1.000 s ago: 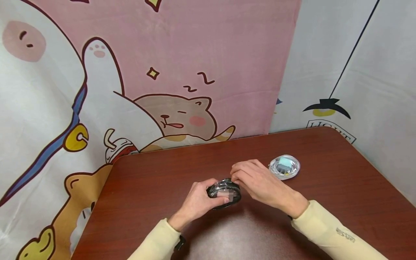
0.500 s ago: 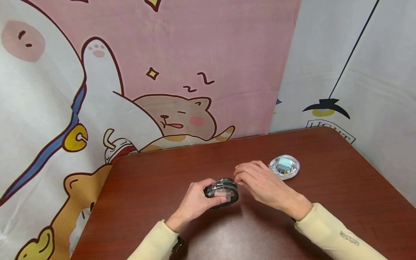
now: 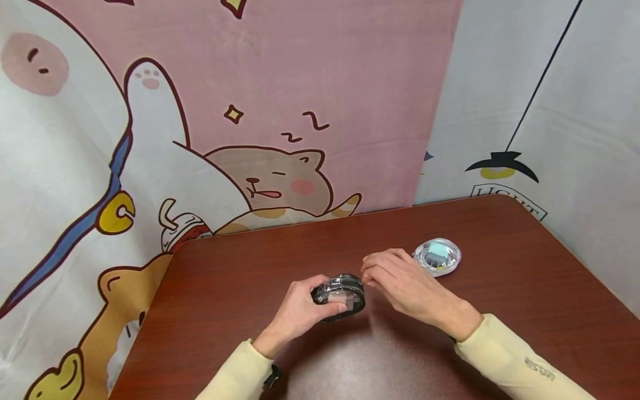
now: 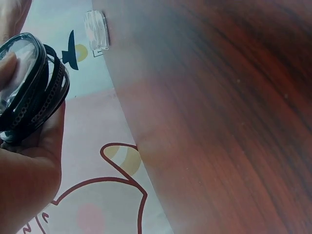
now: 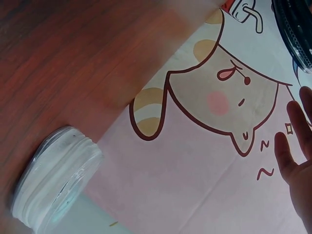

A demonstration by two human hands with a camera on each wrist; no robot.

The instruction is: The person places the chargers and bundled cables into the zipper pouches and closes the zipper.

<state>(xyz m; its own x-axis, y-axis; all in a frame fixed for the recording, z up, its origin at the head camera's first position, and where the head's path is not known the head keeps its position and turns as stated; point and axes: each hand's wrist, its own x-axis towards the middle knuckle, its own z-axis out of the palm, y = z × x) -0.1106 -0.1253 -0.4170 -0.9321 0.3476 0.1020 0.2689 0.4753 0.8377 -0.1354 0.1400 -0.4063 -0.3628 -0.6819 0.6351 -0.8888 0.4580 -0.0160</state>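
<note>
My left hand (image 3: pixel 295 311) grips a round clear pouch with black trim (image 3: pixel 351 284), its thumb across the front. Something pale shows inside. The left wrist view has this black-trimmed pouch (image 4: pixel 34 92) side on, with two dark zipper bands parted along its edge. My right hand (image 3: pixel 402 286) is at the pouch's right end, thumb and forefinger drawn together as if around the zipper pull, which the fingers hide. In the right wrist view the other fingers (image 5: pixel 295 141) reach out loosely. A second round clear pouch with white trim (image 3: pixel 445 271) lies just beyond the right hand.
The brown wooden table (image 3: pixel 240 278) stretches around both hands. Behind it hangs a pink and white cloth (image 3: pixel 370 111) with cartoon cats, and at the right a pale curtain (image 3: pixel 575 139) meets the table's edge.
My right fingertips have moved from the top of the black-trimmed pouch to its right end. The left hand has shifted the pouch slightly left. The white-trimmed pouch has not moved.
</note>
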